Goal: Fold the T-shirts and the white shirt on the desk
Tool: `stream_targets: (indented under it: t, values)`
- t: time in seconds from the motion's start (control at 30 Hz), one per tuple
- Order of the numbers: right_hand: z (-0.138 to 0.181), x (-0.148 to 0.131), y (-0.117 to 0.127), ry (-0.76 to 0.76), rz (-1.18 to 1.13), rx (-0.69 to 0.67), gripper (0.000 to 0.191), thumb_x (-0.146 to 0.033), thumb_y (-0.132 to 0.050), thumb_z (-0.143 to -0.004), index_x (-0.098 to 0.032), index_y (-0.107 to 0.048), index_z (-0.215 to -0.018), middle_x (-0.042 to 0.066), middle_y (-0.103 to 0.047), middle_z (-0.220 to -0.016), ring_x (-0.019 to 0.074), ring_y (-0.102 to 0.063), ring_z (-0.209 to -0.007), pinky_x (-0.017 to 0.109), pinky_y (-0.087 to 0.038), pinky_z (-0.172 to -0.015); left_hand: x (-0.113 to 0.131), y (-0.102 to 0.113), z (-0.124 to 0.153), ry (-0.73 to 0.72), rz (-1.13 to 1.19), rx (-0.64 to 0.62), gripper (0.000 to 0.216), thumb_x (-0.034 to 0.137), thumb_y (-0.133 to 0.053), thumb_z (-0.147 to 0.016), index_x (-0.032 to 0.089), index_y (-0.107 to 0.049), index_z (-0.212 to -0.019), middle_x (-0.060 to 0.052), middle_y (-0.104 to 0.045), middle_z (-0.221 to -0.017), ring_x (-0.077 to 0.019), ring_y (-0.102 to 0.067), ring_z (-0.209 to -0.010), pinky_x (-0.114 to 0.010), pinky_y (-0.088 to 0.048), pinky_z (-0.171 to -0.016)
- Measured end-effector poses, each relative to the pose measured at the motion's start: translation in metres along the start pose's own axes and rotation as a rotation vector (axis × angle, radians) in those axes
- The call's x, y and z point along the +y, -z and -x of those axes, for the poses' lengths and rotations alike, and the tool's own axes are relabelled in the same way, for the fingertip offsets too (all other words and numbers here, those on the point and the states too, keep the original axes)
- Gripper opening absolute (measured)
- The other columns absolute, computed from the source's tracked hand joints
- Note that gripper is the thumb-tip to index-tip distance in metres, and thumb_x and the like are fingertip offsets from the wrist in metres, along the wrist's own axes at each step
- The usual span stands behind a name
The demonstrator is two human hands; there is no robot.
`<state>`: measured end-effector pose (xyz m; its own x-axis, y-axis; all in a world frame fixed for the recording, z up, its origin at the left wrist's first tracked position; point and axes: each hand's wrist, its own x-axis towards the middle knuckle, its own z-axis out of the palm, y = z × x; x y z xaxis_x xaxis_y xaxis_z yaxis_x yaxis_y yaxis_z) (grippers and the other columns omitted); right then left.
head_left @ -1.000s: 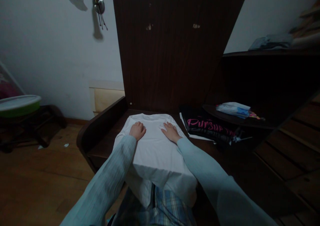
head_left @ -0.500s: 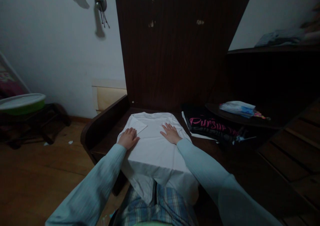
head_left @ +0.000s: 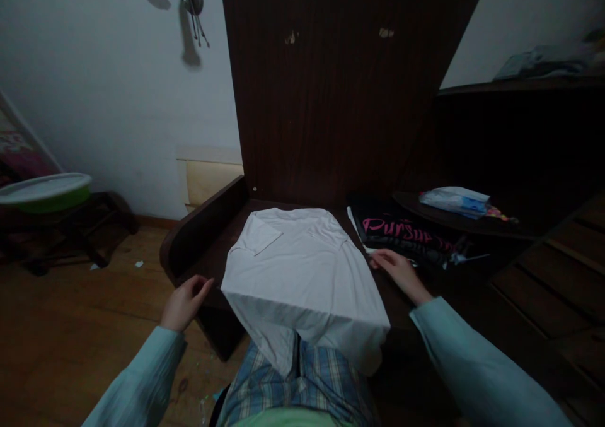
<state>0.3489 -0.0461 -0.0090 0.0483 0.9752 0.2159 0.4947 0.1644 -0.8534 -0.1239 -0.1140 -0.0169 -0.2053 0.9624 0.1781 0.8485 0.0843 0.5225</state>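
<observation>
A white T-shirt [head_left: 288, 263] lies spread over the dark wooden bench, its left sleeve folded inward and its lower part hanging over the front edge onto my lap. My left hand [head_left: 186, 302] hovers off the shirt's left side, fingers loosely bent and holding nothing. On the other side, my right hand [head_left: 399, 272] is clear of the shirt, fingers loosely stretched, near the folded dark garment [head_left: 406, 228] with pink lettering. Whether its fingertips touch that pile's pale edge, I cannot tell.
The bench has a raised left arm [head_left: 203, 219] and a tall dark back panel [head_left: 331, 99]. A plastic packet [head_left: 456, 200] rests on a ledge at right. On a low stand at far left sits a green basin [head_left: 47, 193]. Paper scraps dot the wooden floor [head_left: 94, 326].
Both hands have lifted from the shirt, where they lay flat, and moved outward: the left to the left and nearer me, the right to the right. The shirt stays spread.
</observation>
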Motion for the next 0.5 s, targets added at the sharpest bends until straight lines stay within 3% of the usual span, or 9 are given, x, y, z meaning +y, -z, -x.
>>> stream_targets:
  t: [0.1, 0.2, 0.4, 0.5]
  values:
    - [0.034, 0.017, 0.028, -0.156, 0.054, 0.013, 0.046, -0.062, -0.055, -0.055, -0.017, -0.060, -0.063, 0.001, -0.056, -0.053, 0.0143, -0.050, -0.052, 0.026, -0.039, -0.052, 0.002, -0.007, 0.014, 0.072, 0.143, -0.095, 0.047, 0.063, -0.042, -0.065, 0.020, -0.061, -0.067, 0.000, -0.063, -0.060, -0.0181, -0.058, -0.062, -0.023, -0.042, -0.057]
    - [0.054, 0.017, 0.028, -0.191, 0.162, -0.002, 0.041, -0.059, -0.056, -0.056, -0.018, -0.060, -0.057, 0.000, -0.056, -0.054, 0.0134, -0.049, -0.053, 0.024, -0.035, -0.051, 0.011, -0.018, 0.019, 0.118, 0.232, -0.139, 0.052, 0.068, -0.046, -0.057, 0.019, -0.063, -0.061, -0.001, -0.063, -0.057, -0.0195, -0.058, -0.061, -0.024, -0.042, -0.057]
    - [0.061, 0.002, 0.001, -0.156, 0.314, -0.047, 0.026, -0.046, -0.058, -0.057, -0.020, -0.056, -0.054, -0.003, -0.050, -0.047, 0.0119, -0.045, -0.047, 0.023, -0.031, -0.047, 0.016, -0.033, 0.024, 0.223, 0.455, 0.050, 0.059, 0.074, -0.053, -0.043, 0.018, -0.062, -0.060, -0.003, -0.063, -0.057, -0.0204, -0.058, -0.061, -0.028, -0.045, -0.060]
    - [0.060, -0.001, -0.005, -0.141, 0.273, -0.040, 0.021, -0.041, -0.055, -0.057, -0.021, -0.053, -0.052, -0.003, -0.050, -0.046, 0.0124, -0.046, -0.047, 0.023, -0.033, -0.048, 0.015, -0.039, 0.027, 0.274, 0.520, 0.111, 0.060, 0.073, -0.055, -0.040, 0.017, -0.061, -0.060, -0.004, -0.064, -0.059, -0.0216, -0.059, -0.063, -0.030, -0.047, -0.062]
